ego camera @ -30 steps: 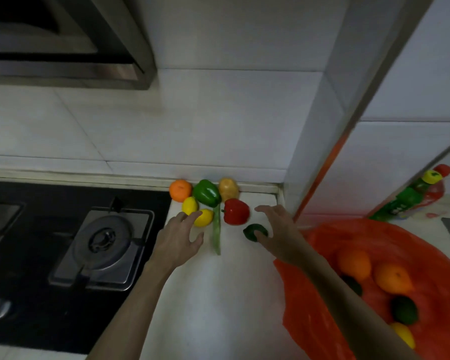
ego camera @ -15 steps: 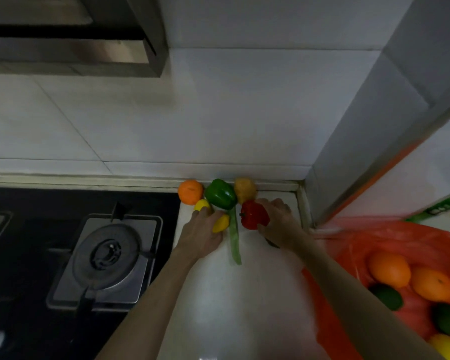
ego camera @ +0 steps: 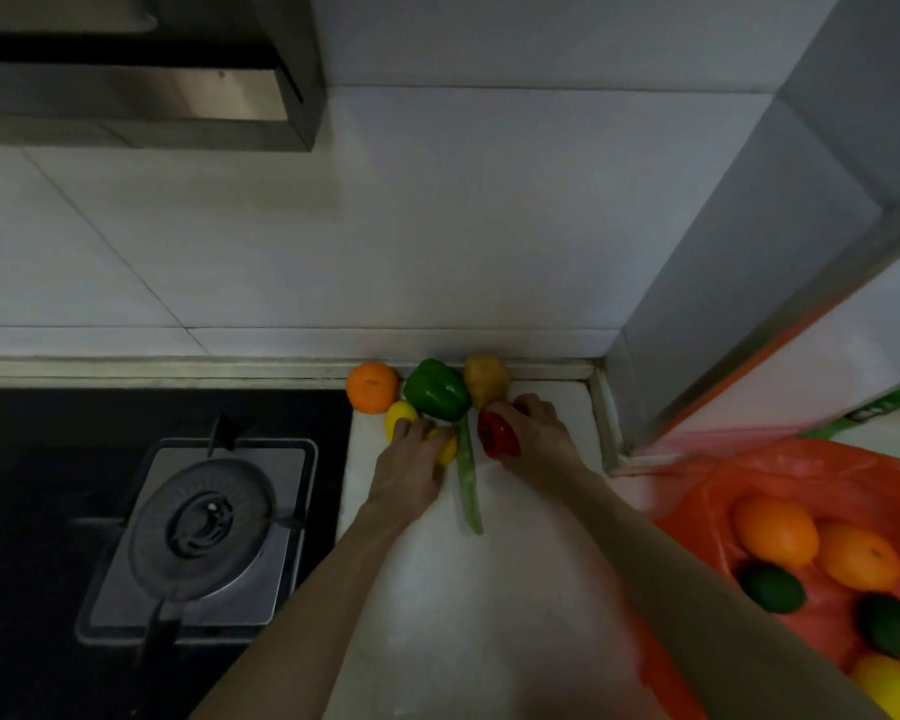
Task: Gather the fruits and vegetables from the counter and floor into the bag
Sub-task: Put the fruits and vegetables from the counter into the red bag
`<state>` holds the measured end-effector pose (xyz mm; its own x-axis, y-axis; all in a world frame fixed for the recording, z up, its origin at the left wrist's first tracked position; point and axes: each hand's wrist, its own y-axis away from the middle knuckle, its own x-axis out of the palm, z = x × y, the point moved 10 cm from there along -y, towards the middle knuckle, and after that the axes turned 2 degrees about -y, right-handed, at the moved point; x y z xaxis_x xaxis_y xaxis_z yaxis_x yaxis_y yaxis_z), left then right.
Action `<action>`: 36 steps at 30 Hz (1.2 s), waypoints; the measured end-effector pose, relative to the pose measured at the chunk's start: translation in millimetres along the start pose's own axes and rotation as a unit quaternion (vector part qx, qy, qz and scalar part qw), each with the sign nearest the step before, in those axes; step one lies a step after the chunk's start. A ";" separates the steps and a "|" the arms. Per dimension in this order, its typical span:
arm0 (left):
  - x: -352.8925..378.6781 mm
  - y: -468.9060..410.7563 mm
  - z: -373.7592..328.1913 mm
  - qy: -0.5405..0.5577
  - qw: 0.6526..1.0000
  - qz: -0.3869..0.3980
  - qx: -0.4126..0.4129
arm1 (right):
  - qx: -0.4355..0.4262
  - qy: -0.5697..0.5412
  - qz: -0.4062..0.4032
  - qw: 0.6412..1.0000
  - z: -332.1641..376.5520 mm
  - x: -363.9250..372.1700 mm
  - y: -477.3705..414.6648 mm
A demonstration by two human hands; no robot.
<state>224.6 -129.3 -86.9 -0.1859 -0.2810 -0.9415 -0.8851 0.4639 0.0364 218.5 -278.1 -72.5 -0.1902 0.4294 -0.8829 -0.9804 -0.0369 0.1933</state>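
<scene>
At the back of the white counter (ego camera: pixel 479 589) lie an orange (ego camera: pixel 372 387), a green pepper (ego camera: pixel 437 389), a potato (ego camera: pixel 484 376), two yellow lemons (ego camera: pixel 398 414) and a long green vegetable (ego camera: pixel 468 485). My left hand (ego camera: pixel 411 470) reaches over the lemons, its fingers curled onto the nearer lemon (ego camera: pixel 449 448). My right hand (ego camera: pixel 539 439) grips the red pepper (ego camera: pixel 497 433) from the right side. The orange bag (ego camera: pixel 749 475) lies open at the right with oranges (ego camera: pixel 775 530), dark green fruits (ego camera: pixel 772 587) and a lemon (ego camera: pixel 887 685) inside.
A gas hob with a burner (ego camera: pixel 204 522) fills the left side, close to the counter's edge. A range hood (ego camera: pixel 141 96) hangs above it. Tiled wall stands right behind the produce, and a grey column (ego camera: pixel 739 304) closes the corner on the right.
Both hands moved forward to the pile. The left now curls onto the lemons, the right closed round the red pepper. The dark green fruit near the right hand is no longer visible.
</scene>
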 end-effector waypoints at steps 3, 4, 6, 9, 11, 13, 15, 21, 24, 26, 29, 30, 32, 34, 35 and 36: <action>-10.4 1.8 -4.2 -0.005 1.000 -0.019 0.010 | 0.004 -0.042 -0.021 0.999 1.9 -6.8 7.5; -16.6 4.1 -4.8 0.001 1.000 -0.029 0.005 | 0.002 -0.061 -0.030 0.998 2.4 -10.6 11.3; -29.1 11.2 -7.2 0.031 0.998 -0.052 -0.003 | -0.008 -0.087 -0.048 0.995 3.1 -18.5 20.6; -45.4 25.8 -21.1 0.093 0.992 -0.078 0.020 | -0.017 -0.110 -0.081 0.990 5.6 -37.2 42.1; -55.5 38.0 -32.3 0.117 0.987 -0.101 0.039 | -0.018 -0.123 -0.111 0.986 6.3 -54.2 62.2; -65.9 50.3 -43.4 0.134 0.982 -0.122 0.045 | -0.026 -0.133 -0.139 0.981 6.4 -71.4 88.3; -74.8 64.0 -61.0 0.142 0.979 -0.134 0.049 | -0.031 -0.157 -0.167 0.973 3.2 -88.8 116.5; -89.5 104.4 -135.5 0.146 0.973 -0.147 0.097 | -0.014 -0.216 -0.249 0.944 -17.0 -133.2 197.0; -92.2 119.3 -176.4 0.143 0.971 -0.147 0.118 | -0.010 -0.220 -0.294 0.930 -31.0 -154.9 234.4; -93.3 126.0 -205.4 0.149 0.969 -0.143 0.137 | 0.000 -0.221 -0.324 0.920 -45.9 -169.0 260.1; -89.1 131.1 -248.6 0.159 0.964 -0.129 0.171 | 0.019 -0.225 -0.355 0.907 -74.4 -183.4 296.9; -85.3 131.0 -261.5 0.162 0.963 -0.120 0.180 | 0.028 -0.228 -0.360 0.904 -85.1 -186.0 307.5; -76.0 128.9 -283.3 0.171 0.961 -0.103 0.190 | 0.050 -0.227 -0.365 0.901 -107.2 -189.3 326.6; -65.6 125.2 -302.0 0.177 0.960 -0.091 0.197 | 0.074 -0.214 -0.370 0.901 -130.3 -190.4 341.9; -60.3 123.2 -311.3 0.177 0.960 -0.085 0.202 | 0.085 -0.213 -0.370 0.900 -141.8 -189.3 347.7; -55.1 121.1 -320.4 0.176 0.959 -0.080 0.206 | 0.096 -0.216 -0.368 0.899 -153.4 -186.9 352.6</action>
<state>-9.0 -326.8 76.7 -0.2582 -0.6088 -0.7501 -0.6835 0.6639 -0.3035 -99.4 -509.8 95.0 0.5852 0.5861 -0.5604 -0.7978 0.5399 -0.2684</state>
